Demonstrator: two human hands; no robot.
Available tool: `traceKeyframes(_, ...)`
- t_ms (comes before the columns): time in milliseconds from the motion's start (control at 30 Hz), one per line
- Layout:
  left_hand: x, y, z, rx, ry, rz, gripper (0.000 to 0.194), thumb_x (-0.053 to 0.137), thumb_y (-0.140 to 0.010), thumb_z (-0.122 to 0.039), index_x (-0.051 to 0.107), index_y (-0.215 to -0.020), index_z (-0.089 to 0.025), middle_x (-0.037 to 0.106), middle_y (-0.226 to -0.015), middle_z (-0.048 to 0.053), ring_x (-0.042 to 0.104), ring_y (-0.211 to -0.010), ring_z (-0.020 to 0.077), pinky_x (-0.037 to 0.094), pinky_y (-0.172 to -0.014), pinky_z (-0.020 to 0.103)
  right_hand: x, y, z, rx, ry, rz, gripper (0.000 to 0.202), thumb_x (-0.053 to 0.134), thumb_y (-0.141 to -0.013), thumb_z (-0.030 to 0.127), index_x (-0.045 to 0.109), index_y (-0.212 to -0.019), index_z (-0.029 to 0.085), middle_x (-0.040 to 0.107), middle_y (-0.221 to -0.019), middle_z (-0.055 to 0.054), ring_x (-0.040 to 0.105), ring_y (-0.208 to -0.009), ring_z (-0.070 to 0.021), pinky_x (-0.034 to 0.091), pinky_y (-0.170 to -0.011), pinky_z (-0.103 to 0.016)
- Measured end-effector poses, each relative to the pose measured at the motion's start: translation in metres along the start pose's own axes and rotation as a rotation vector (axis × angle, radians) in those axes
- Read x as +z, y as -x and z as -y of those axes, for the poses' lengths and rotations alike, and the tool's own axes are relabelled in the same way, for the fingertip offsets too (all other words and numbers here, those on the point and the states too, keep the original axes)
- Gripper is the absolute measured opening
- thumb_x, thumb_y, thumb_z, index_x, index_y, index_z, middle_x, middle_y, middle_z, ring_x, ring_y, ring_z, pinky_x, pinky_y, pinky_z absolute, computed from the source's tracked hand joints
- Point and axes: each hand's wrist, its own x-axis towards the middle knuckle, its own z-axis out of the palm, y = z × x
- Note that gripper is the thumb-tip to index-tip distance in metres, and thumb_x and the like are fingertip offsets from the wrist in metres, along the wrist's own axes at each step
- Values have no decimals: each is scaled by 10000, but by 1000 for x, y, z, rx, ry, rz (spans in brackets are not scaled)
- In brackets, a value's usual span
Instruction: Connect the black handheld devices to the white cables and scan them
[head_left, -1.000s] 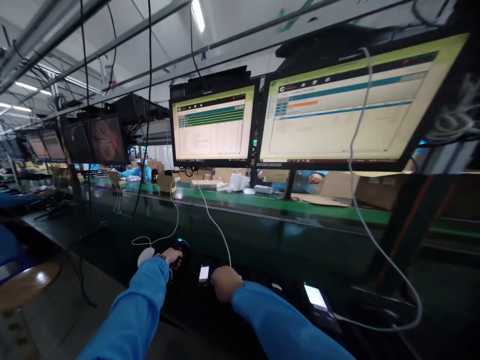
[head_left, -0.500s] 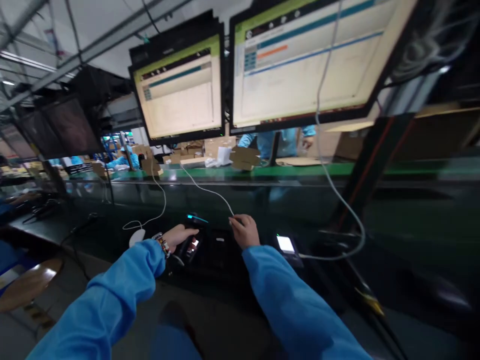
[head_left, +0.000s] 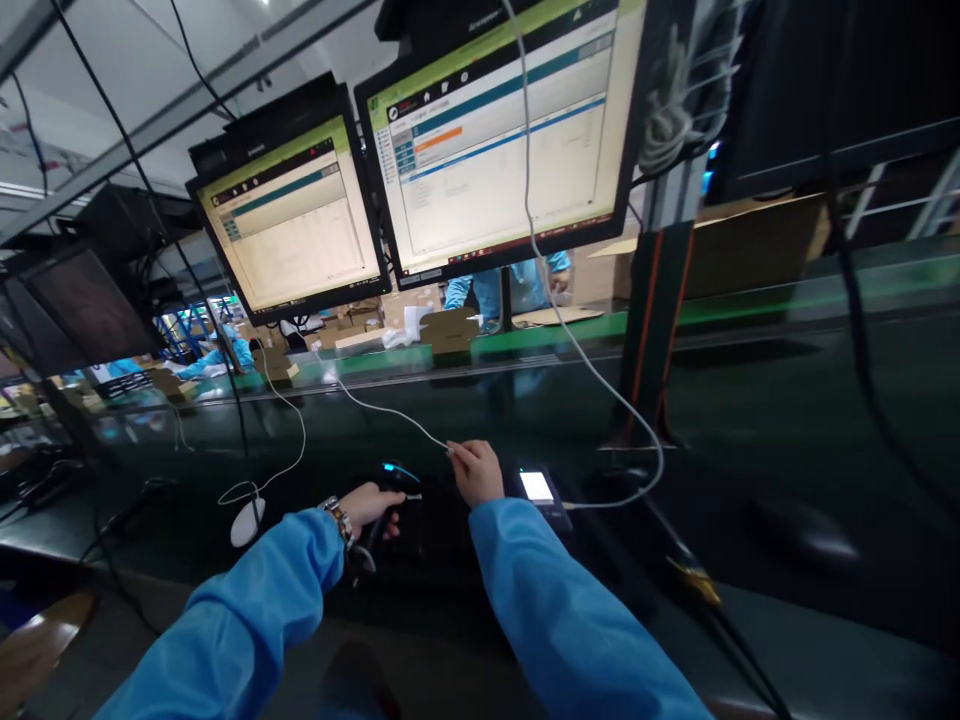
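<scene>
My right hand (head_left: pixel 478 473) pinches the end part of a thin white cable (head_left: pixel 382 407) between thumb and fingertips; the cable runs back to the far side of the bench. My left hand (head_left: pixel 373 508), with a watch at the wrist, is closed around a dark handheld device (head_left: pixel 384 528). Its thumb points right, near a small pale spot; the screen side of the device is hidden. A blue light strip (head_left: pixel 390 468) glows just beyond this hand. Right of my right hand lies a small device with a lit white screen (head_left: pixel 536 487), joined to another white cable (head_left: pixel 600 503).
Two lit monitors (head_left: pixel 289 225) hang above the bench (head_left: pixel 540 400). A white mouse (head_left: pixel 247 522) lies at left, a black mouse (head_left: pixel 802 530) at right. Behind stand folded cardboard pieces (head_left: pixel 450 335) and a dark post (head_left: pixel 652 330). A co-worker's blue sleeve (head_left: pixel 459 290) shows beyond.
The view has turned to the right. My left hand has closed further round the dark device, whose lit screen no longer shows. My right hand still pinches the white cable.
</scene>
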Motion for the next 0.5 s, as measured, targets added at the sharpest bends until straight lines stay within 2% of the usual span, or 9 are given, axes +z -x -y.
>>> traceKeyframes(267,-11,9,-8,-37,-28,-5,156,521,-905,-260,478,-851,-121,548,-613,1,584,-510,143,467,-483,237,-1,1,2,-6,-31,20,317,413,-939,298,709,-961,188,567,-772,-74,493,-785,-193,415,-704,-323)
traceKeyframes(500,-11,13,-4,-11,-25,-6,144,498,-909,-246,480,-839,-122,550,-621,8,581,-494,141,467,-463,235,2,3,-2,-44,-68,-8,300,426,-927,301,707,-937,200,569,-762,-68,500,-753,-189,429,-681,-322)
